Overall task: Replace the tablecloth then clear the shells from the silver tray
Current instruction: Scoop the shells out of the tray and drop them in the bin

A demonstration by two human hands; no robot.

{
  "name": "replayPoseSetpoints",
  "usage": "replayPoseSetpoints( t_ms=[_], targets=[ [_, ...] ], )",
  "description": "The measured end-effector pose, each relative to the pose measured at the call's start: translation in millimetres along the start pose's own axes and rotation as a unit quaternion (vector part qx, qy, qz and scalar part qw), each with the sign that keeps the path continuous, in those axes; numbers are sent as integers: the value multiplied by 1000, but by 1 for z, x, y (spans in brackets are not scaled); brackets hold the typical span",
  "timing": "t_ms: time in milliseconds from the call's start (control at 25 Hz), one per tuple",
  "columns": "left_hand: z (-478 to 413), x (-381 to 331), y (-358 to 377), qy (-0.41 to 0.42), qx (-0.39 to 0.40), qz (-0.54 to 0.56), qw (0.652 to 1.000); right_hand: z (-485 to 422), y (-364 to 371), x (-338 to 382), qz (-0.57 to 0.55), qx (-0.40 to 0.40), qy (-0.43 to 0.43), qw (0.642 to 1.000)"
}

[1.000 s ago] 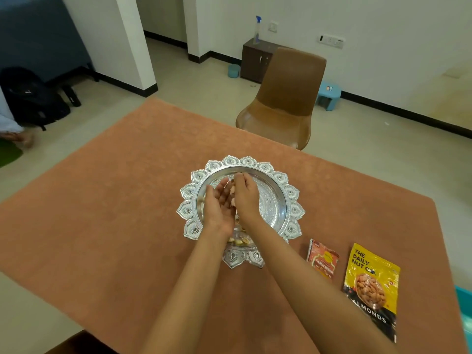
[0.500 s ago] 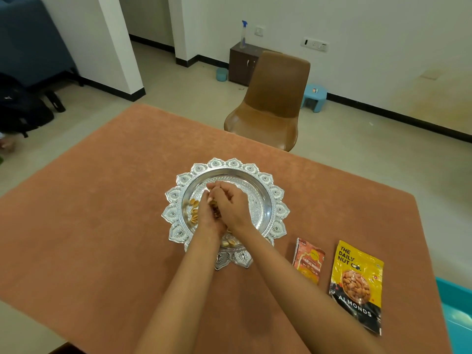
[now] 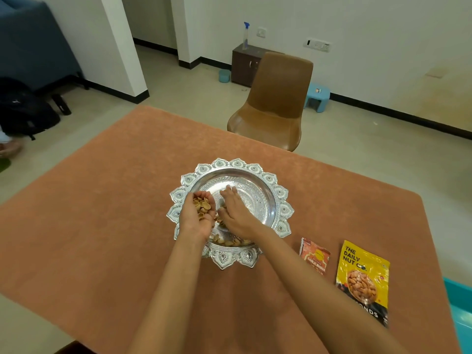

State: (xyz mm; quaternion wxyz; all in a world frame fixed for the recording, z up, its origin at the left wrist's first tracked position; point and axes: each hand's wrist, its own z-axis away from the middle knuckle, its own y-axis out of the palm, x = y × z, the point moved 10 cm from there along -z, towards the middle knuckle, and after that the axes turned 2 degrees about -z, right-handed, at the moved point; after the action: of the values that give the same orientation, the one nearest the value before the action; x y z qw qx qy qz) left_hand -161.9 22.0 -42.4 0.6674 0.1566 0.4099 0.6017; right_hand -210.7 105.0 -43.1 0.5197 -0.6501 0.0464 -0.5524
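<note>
Terracotta tablecloth (image 3: 102, 226) covers the table as we clear the silver tray (image 3: 278, 192), which sits at its centre. Our left hand (image 3: 196, 218) is cupped palm-up over the tray's left side, fingers curled around a heap of shells (image 3: 203, 206). Our right hand (image 3: 236, 213) lies palm-down on the tray floor just beside it, fingers fairly straight and spread, holding nothing that we can see. More shells lie loose along the tray's near inner edge, partly hidden beneath our wrists. By our reckoning the danger is overfilling: the left palm already looks full, and anything more swept into it could roll off the fingers and scatter across the cloth. A hard sweep toward the near rim might likewise flick shells over the edge. Any carry to the teal container (image 3: 459, 312) at the table's right would pass over the almond bag (image 3: 362, 279) and the small packet (image 3: 314, 259), where a tilted palm would shed its load.
</note>
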Motion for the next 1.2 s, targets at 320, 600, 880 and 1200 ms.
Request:
replayPoseSetpoints(
  t_ms=[320,600,880,1200],
  targets=[
    [1,-27,-6,39,36,44,998,2,31,58,79,14,-221,972],
    [4,-34,-8,48,35,41,997,-10,23,56,237,-28,-202,950],
    [6,-24,-6,40,47,23,998,-4,-44,15,-188,-224,15,956],
    [3,18,19,42,56,-3,998,10,-17,-7,-728,-253,186,609]
  ],
)
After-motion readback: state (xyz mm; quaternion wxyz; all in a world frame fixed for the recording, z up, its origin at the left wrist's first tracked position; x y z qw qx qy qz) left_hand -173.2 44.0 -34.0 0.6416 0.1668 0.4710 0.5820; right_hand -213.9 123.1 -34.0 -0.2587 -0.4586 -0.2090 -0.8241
